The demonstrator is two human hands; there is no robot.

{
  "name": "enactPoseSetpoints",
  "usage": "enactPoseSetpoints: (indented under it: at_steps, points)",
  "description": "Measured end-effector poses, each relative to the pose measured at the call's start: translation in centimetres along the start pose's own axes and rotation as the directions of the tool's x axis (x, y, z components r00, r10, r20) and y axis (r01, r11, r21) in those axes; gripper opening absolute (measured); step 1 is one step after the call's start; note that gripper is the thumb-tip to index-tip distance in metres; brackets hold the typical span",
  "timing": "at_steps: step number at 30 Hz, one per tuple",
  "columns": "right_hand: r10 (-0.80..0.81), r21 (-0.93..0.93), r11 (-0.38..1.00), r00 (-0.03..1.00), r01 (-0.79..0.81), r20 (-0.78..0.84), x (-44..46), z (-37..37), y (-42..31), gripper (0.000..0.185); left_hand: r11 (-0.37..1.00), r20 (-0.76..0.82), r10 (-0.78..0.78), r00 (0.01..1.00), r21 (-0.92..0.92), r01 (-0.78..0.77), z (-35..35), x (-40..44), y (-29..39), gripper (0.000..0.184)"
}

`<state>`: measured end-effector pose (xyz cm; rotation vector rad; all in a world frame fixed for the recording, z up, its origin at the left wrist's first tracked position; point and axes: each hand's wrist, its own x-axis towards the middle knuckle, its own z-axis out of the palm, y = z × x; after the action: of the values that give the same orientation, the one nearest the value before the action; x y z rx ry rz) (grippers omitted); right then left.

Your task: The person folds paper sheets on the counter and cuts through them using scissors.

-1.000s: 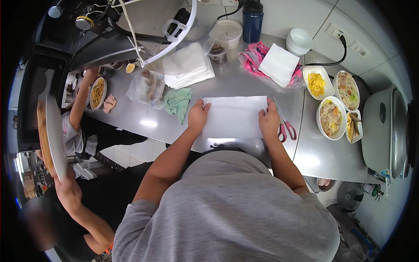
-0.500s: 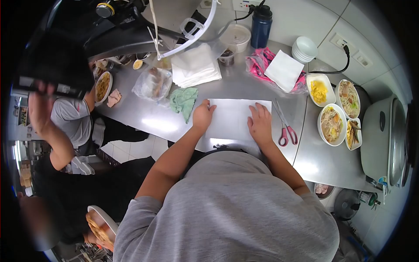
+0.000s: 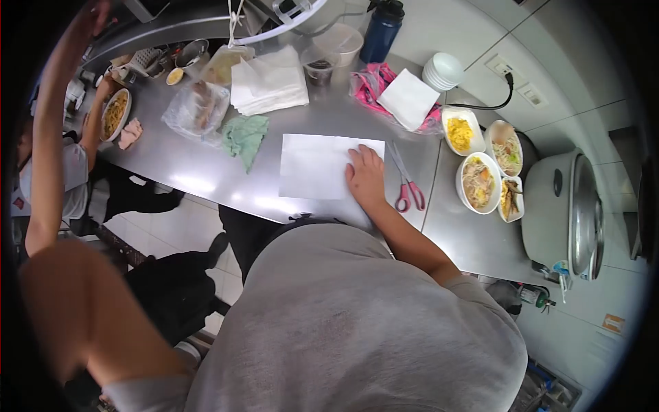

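Observation:
A white sheet of paper (image 3: pixel 312 168) lies flat on the steel counter in front of me. My right hand (image 3: pixel 366 175) rests on its right side with the fingers stretched out, pressing on it and not gripping. Just right of that hand lie scissors with pink handles (image 3: pixel 410 196), blades pointing away from me. My left arm is raised and bent close to the camera at the lower left, and its hand is outside the picture. A green cloth (image 3: pixel 246 137) sits beyond the paper's left edge.
White napkins (image 3: pixel 270 86) and a plastic bag (image 3: pixel 197 110) lie at the back left. Bowls of food (image 3: pixel 478 182) and a large cooker (image 3: pixel 559 213) stand at the right. Behind are a blue bottle (image 3: pixel 382 31) and stacked bowls (image 3: pixel 443 71). People are at the left.
My left hand has let go of the paper and left the view, its arm lifting. My right hand stays on the paper. The view has shifted; the co-worker's black object no longer shows.

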<state>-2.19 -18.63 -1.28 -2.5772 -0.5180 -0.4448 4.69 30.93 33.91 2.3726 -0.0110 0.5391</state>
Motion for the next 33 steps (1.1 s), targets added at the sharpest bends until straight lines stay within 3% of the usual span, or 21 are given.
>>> enactPoseSetpoints:
  at_steps: [3,8,10,11,12,14,18,22,26,28,31,33]
  points:
    - [0.003,-0.019,1.0,1.0,-0.003,0.018,0.3,0.4,0.2,0.037,0.958,0.044,-0.178,0.983,-0.219,0.183,0.1,-7.4,-4.7,0.06]
    - [0.008,-0.033,0.999,0.999,-0.007,0.039,-0.1,0.6,0.4,0.039,0.961,0.084,-0.135,0.987,-0.23,0.151,-8.2,-18.5,-10.0,0.03]
    - [0.017,-0.022,1.0,0.999,-0.016,0.052,-0.1,0.7,0.4,0.038,0.911,0.322,-0.382,0.866,0.29,0.293,-8.3,-26.1,-11.6,0.061]
    - [0.007,-0.017,1.0,0.999,-0.006,0.037,0.2,0.9,0.0,0.038,0.828,0.429,-0.5,0.752,0.492,0.27,-8.0,-29.3,-11.3,0.061]
    - [0.001,-0.021,1.0,1.0,-0.001,0.026,0.2,0.8,-0.2,0.038,0.788,0.484,-0.563,0.67,0.558,0.26,-7.3,-31.1,-10.1,0.061]
    - [0.007,-0.054,0.999,1.0,-0.006,0.02,-0.5,0.1,0.0,0.037,0.799,0.526,-0.562,0.639,0.544,0.255,-6.0,-32.0,-6.7,0.06]
    - [-0.018,-0.057,0.998,1.0,0.019,0.017,0.2,0.3,0.6,0.038,0.899,0.552,-0.358,0.753,0.421,0.118,-6.2,-28.6,2.3,0.059]
    - [-0.022,-0.064,0.998,1.0,0.02,-0.022,2.0,1.6,0.3,0.038,0.95,0.553,0.012,0.833,0.253,-0.182,-6.0,-23.9,11.0,0.058]
    - [-0.032,-0.107,0.994,0.999,0.032,-0.002,4.2,2.7,1.8,0.039,0.851,0.531,0.363,0.766,0.147,-0.505,-5.8,-21.4,17.5,0.057]
    - [0.009,-0.081,0.997,0.998,-0.004,0.055,4.4,2.6,1.2,0.039,0.801,0.525,0.449,0.723,0.122,-0.587,-5.4,-20.9,19.1,0.057]
    - [-0.099,-0.136,0.986,0.995,0.099,0.002,5.0,0.4,-1.8,0.038,0.731,0.528,0.527,0.666,0.119,-0.672,-4.9,-20.3,21.1,0.057]
    - [-0.239,-0.038,0.97,0.971,0.239,0.011,4.8,0.3,-3.6,0.039,0.68,0.524,0.576,0.627,0.118,-0.724,-4.3,-20.0,21.6,0.056]
